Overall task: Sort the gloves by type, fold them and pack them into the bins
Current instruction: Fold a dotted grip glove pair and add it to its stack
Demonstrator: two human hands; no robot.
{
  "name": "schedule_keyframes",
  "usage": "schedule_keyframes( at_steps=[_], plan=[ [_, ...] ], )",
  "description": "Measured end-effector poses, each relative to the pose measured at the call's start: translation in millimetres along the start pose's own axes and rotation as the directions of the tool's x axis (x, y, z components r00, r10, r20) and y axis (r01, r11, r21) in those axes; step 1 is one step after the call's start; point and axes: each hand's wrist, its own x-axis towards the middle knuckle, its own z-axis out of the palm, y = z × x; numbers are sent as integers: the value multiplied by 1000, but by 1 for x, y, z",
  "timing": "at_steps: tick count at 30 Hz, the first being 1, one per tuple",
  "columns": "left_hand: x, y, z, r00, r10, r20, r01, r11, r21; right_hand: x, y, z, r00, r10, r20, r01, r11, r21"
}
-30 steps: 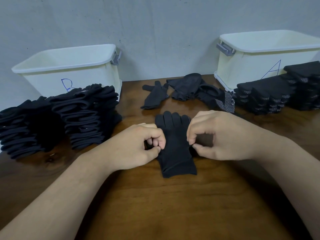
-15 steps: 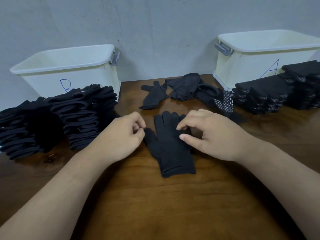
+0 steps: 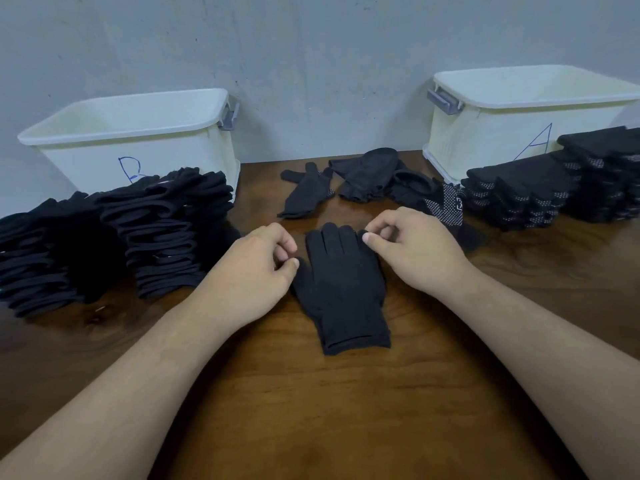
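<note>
At table centre: one plain black glove lies flat, fingers toward the wall, cuff toward me. I cannot tell which face is up. Both hands are on it.

Left hand: fingers curled, thumb and forefinger closed together at the tip of the glove's thumb, on its left edge. I log this as a pinch on the glove, though the knuckles partly hide the contact.

Right hand: fingers curled, thumb and forefinger pinching the tip of the glove's little finger at its far right corner. The rest of the hand sits just beside the glove's right edge.

Both forearms are bare and enter from the lower corners.

Back left: bin B, cream plastic, blue letter on the front, grey handle on its right end. I cannot see its floor. In front of it stand plain stacks of folded black gloves, running off toward the left edge.

Back right: bin A, same make, blue A on the front. Dotted stacks of folded gloves with white grip dots stand in front of it.

Between the bins, near the wall: a loose pile of unfolded black gloves, some dotted. A stray glove lies flat just left of the pile, well apart from the glove under my hands.
</note>
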Motion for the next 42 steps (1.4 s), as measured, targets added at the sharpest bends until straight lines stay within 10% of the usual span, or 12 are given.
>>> schedule_keyframes(
  at_steps=[6,15,19,23,35,42],
  plan=[
    [-6,12,1,957,282,68,-286,957,44,1,0,-1,995,-41,-90,41,999,-4],
    [-9,12,6,928,295,229,-327,938,114,-1,-4,0,979,-186,-80,171,972,-162],
    [-8,13,5,925,269,266,-308,944,117,-10,-21,1,853,-465,239,498,861,-101],
    [-8,14,4,928,264,263,-293,953,79,-14,-17,8,819,-284,499,420,888,-184],
    [-4,7,8,963,256,85,-261,964,48,-9,-7,-6,908,-236,346,299,944,-141],
    [-1,3,13,916,92,390,-204,945,257,-13,-11,0,837,-200,510,362,900,-241]
  ],
)
